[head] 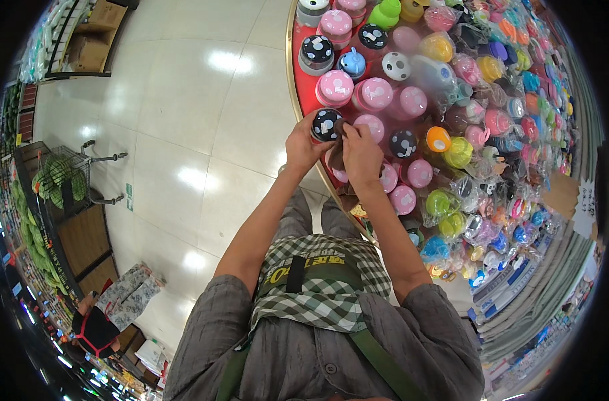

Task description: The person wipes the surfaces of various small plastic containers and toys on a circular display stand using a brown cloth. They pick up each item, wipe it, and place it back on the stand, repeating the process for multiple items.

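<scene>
My left hand (304, 146) grips a bottle with a black, white-spotted lid (326, 125) bearing a price sticker. It is held over the near rim of a red display table (304, 95). In my right hand (360, 153) is a brown cloth (337, 153), pressed against the right side of that lid. Pink spotted lids (335, 88) stand just beyond my hands, with another pink lid (369, 128) close behind my right fingers. To the right of that hand is a second black spotted lid (403, 144). The lower part of the held bottle is hidden.
Many cups and bottles, several in clear plastic bags (457, 153), crowd the table to the right. A gold edge strip (290, 60) borders it. On the left are tiled floor (184, 125), a shopping cart with watermelons (61, 178) and a person (109, 316) beside a produce stand.
</scene>
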`<state>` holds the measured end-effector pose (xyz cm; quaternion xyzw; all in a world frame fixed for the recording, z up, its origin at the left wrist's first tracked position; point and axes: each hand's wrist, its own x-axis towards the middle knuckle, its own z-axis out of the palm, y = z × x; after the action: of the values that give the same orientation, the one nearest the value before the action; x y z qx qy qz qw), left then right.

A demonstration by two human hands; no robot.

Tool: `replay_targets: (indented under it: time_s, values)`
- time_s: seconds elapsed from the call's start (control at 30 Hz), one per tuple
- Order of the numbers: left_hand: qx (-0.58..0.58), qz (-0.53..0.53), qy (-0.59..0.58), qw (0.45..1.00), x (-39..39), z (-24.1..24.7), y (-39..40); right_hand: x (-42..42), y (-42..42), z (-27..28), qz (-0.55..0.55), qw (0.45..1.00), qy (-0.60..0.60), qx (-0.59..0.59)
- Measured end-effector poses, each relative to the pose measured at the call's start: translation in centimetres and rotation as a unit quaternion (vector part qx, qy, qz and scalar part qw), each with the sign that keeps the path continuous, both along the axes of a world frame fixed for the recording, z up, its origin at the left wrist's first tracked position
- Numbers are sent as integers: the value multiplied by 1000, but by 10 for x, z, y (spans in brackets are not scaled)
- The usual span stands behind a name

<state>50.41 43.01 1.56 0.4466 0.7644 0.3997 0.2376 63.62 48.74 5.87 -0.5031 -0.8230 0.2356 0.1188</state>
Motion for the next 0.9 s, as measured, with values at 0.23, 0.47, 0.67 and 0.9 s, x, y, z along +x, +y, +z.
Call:
replay_targets:
  time_s: [0.23, 0.47, 0.67, 0.9]
  values:
    - [28, -57, -44, 997, -32, 9, 2, 34, 8, 15, -39, 962, 260, -78]
    - [-11, -75, 87, 993, -45, 21, 74, 62, -13, 56, -39, 944, 279, -173]
    - [-45, -96, 119, 987, -33, 15, 101, 78, -33, 57, -63, 922, 306, -228]
    - [-28, -79, 125, 989, -36, 4, 105, 86, -39, 58, -74, 921, 307, -226]
